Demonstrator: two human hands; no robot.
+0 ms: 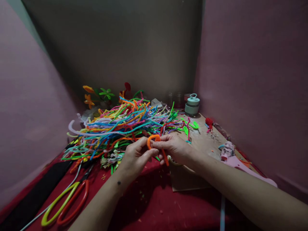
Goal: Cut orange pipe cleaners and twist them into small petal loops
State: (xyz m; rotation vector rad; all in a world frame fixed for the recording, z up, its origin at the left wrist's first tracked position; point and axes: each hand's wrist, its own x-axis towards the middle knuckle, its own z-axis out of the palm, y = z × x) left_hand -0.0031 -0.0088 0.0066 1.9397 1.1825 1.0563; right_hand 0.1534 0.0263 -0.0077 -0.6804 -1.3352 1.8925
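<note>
Between my two hands, above the red cloth (154, 199), is an orange pipe cleaner (165, 158) bent into a loop at its top, with a straight end hanging down. My left hand (138, 154) is closed on the loop's left side, thumb and fingers pinching. From the right, my right hand (174, 146) pinches the same pipe cleaner where the loop meets the tail. Just behind both hands spreads a big heap of multicoloured pipe cleaners (120, 123). The palm sides of my fingers are partly hidden.
Scissors (84, 195) with yellow and red handles lie at left. A pink glue gun (243, 166) rests at right on a brown board (204, 150). A lidded jar (192, 106) stands behind. Pipe-cleaner flowers (106, 93) rise at the back left, near the walls.
</note>
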